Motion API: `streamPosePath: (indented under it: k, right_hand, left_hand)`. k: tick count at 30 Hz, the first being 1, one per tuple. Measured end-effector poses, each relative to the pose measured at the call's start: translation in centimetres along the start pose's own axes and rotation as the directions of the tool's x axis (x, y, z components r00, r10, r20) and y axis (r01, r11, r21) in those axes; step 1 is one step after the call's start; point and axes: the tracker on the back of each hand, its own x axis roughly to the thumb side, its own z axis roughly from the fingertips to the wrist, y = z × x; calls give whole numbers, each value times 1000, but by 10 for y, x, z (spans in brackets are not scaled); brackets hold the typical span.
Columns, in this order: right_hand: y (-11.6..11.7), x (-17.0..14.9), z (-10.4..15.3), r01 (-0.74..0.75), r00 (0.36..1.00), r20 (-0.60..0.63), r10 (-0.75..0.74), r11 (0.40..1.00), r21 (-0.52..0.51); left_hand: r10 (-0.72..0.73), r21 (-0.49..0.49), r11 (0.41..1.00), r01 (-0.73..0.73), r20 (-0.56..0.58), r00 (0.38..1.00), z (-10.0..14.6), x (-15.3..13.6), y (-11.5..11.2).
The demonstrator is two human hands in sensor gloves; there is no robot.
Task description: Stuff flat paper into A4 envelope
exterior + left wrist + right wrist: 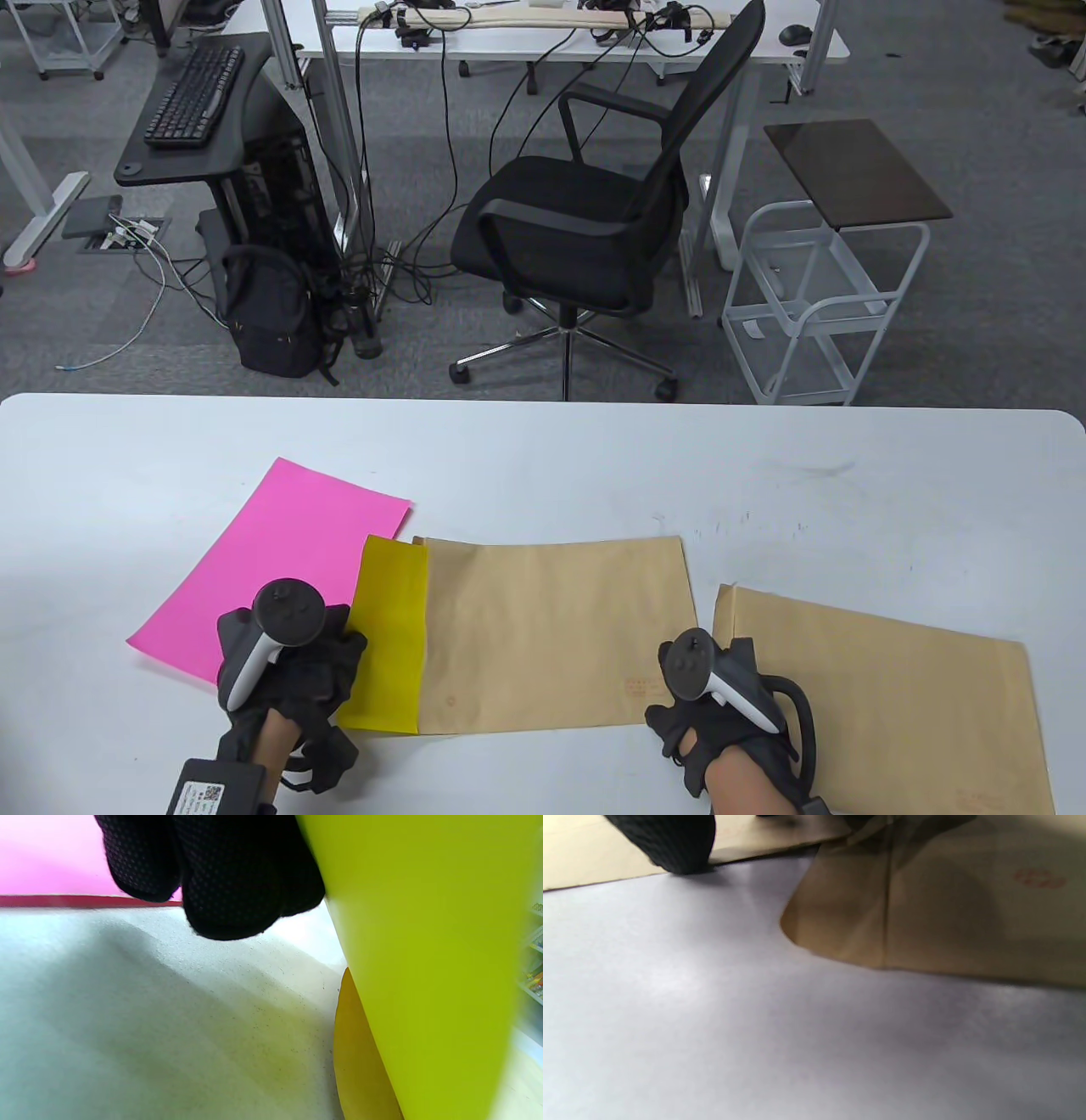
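**Yellow sheet mostly in, left edge still sticking out**

Yellow sheet sits in the mouth of the middle envelope, most of it apparently inside, a strip still exposed at the left end. Envelope lies flat on the counter, opening facing left.

Left hand is at the near-left corner of the yellow strip. Left wrist view shows the sheet's edge lifted off the counter next to the gloved fingers; looks like that hand is feeding it in, but whether its grip is pinching the paper or just pushing on it I can't tell.

Right hand is at the envelope's near-right corner. Right wrist view shows one fingertip down by the envelope's edge, probably pinning it so it doesn't slide while paper gets pushed. Rest of that grip is out of sight, can't tell how it's set.

Count:
- envelopes: 2. The second envelope is off to the right, overlapped by the right wrist.
- loose sheets: 2. Yellow one in progress, pink sheet flat on the left, partly under the left hand.
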Motion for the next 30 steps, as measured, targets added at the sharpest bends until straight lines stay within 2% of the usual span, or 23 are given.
streamPosePath:
  k: [12,24,27,30]
  right_hand:
    - [0,0,0,2,1000,7,-2,1000,0]
    - [0,-1,-1,4,1000,16,-4,1000,1]
    - [1,-1,-1,9,1000,14,-9,1000,-2]
    - [0,0,0,4,1000,11,-4,1000,-2]
  left_hand:
    - [-6,-25,1000,6,11,1000,-4,8,-15]
    - [-97,-45,994,99,37,995,-7,23,-30]
    - [-163,-11,987,163,-2,987,-5,26,-32]
    - [-308,93,945,314,-69,949,1,31,-30]
